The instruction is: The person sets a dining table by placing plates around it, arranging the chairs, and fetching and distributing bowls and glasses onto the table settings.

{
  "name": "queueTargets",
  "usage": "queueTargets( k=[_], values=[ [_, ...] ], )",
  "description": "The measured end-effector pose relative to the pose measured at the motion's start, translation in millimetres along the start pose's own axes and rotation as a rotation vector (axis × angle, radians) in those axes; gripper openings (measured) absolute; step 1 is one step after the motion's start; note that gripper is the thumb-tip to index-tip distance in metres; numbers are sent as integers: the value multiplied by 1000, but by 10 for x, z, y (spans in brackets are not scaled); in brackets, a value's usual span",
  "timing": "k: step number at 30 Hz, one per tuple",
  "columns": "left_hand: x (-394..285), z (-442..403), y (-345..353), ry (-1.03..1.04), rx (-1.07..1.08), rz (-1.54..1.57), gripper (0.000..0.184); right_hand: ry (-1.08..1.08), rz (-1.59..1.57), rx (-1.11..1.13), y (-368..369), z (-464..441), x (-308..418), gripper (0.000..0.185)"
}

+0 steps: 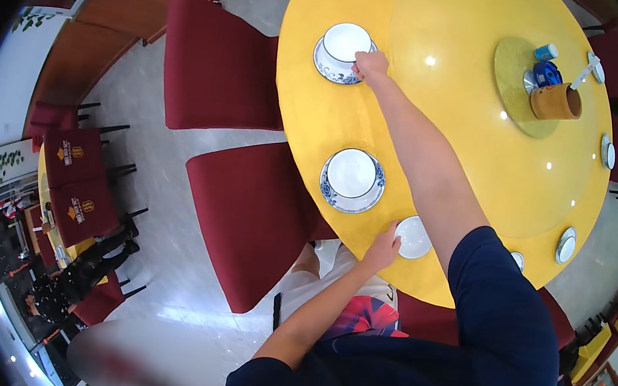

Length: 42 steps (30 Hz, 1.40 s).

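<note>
At the table's upper left, a white bowl (346, 42) rests on a blue-patterned plate (331, 69). My right hand (371, 65) is closed on the bowl's rim. Lower down, my left hand (384, 248) grips the edge of a second white bowl (414, 239) by the table's near edge. Between the two hands, a third white bowl (351, 173) sits on another patterned plate (359, 206), with neither hand touching it.
The round yellow table (449, 4) carries a turntable (514, 71) with a brown pot (556, 102) and a blue item (547, 73). More dishes (565, 246) line its right edge. Dark red chairs (220, 67) stand at the left. A person in dark clothes (54, 290) is far left.
</note>
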<state>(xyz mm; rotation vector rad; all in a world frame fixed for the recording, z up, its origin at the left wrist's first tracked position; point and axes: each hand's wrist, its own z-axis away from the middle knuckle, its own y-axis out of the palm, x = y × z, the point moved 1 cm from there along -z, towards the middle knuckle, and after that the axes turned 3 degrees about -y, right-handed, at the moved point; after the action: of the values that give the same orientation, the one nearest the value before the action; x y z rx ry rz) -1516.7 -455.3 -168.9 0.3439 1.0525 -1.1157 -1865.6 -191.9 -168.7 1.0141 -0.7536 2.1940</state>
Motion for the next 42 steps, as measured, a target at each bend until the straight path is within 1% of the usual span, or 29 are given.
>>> queueTargets(
  k=[2, 3, 4, 5, 6, 8, 10, 12, 14, 15, 17, 18, 19, 20, 22, 24, 25, 26, 27, 28, 30, 31, 34, 35, 36, 38, 39, 40, 42],
  values=[
    [7, 91, -96, -45, 5, 30, 41, 21, -42, -20, 35, -115, -251, 25],
    [7, 116, -177, -81, 10, 50, 40, -141, 231, 8, 51, -243, -446, 29],
    [52, 168, -211, -36, -43, 39, 41, -323, 502, 18, 58, -427, -421, 33],
    [110, 228, -232, 22, -98, 28, 41, -267, 389, -8, 51, -436, -307, 35],
    [85, 301, -312, -1, -95, 14, 42, -203, 275, -26, 62, -353, -319, 37],
    [-57, 472, -505, -18, -117, -7, 42, -245, 302, -75, 138, -521, -410, 46],
    [-141, 741, -638, 0, -139, -18, 41, -277, 280, -52, -50, -107, -139, 52],
    [-164, 913, -762, -125, -187, 333, 39, -307, 264, -28, -187, 181, 11, 58],
    [-185, 1051, -990, -126, -181, 355, 38, -210, 258, -37, -348, 423, -31, 64],
    [-202, 1138, -1120, -139, -178, 379, 37, -305, 307, -7, -457, 592, -129, 61],
    [-329, 1265, -1412, -129, -175, 324, 37, -424, 433, 54, -674, 1073, -412, 52],
    [-403, 1326, -1572, -134, -178, 271, 36, -429, 328, 115, -800, 1563, -511, 46],
    [-462, 1396, -1726, -166, -182, 215, 36, -364, 277, 149, -870, 1982, -689, 45],
    [-430, 1441, -1843, -148, -171, 214, 36, -272, 197, 277, -1005, 2540, -726, 43],
    [-352, 1559, -2068, 93, -275, 65, 37, -183, 106, 380, -1081, 3444, -1043, 42],
    [-322, 1735, -2286, 87, -206, 104, 38, -99, -37, 458, -1026, 4251, -1216, 36],
    [-233, 1803, -2370, 83, -173, 84, 38, -97, -50, 414, -961, 4586, -1221, 36],
    [-151, 1860, -2430, 79, -134, 62, 38, -176, 30, 383, -852, 4902, -1223, 34],
    [-116, 1972, -2486, 247, -190, -11, 36, -241, 108, 347, -729, 5201, -1307, 33],
    [-28, 2085, -2554, 254, -124, -27, 36, -212, 83, 292, -627, 5449, -1451, 33],
    [160, 2376, -2644, 194, 103, 39, 37, -312, 277, 108, -480, 5923, -1685, 31],
    [239, 2554, -2673, 182, 173, 26, 39, -227, 326, 35, -381, 6231, -1738, 31],
    [677, 3055, -2705, 246, 323, -40, 41, -179, 293, -71, -149, 7017, -2298, 32],
    [673, 3266, -2716, 63, 443, 29, 42, -89, 319, -36, -143, 7309, -2326, 32],
    [814, 3484, -2699, 64, 471, 7, 42, -74, 297, -61, -113, 7609, -2452, 32],
    [1138, 3808, -2596, 286, 521, -170, 45, -107, 272, -85, -82, 8126, -2755, 30],
    [1137, 3953, -2535, 148, 619, -213, 49, -24, 246, -65, -118, 8302, -2942, 31],
    [1221, 4013, -2400, 169, 616, -228, 49, -43, 236, -79, -150, 8415, -3185, 31],
    [1261, 4142, -2011, 239, 742, -167, 51, -222, 155, -230, -330, 8667, -3565, 32]
  ],
)
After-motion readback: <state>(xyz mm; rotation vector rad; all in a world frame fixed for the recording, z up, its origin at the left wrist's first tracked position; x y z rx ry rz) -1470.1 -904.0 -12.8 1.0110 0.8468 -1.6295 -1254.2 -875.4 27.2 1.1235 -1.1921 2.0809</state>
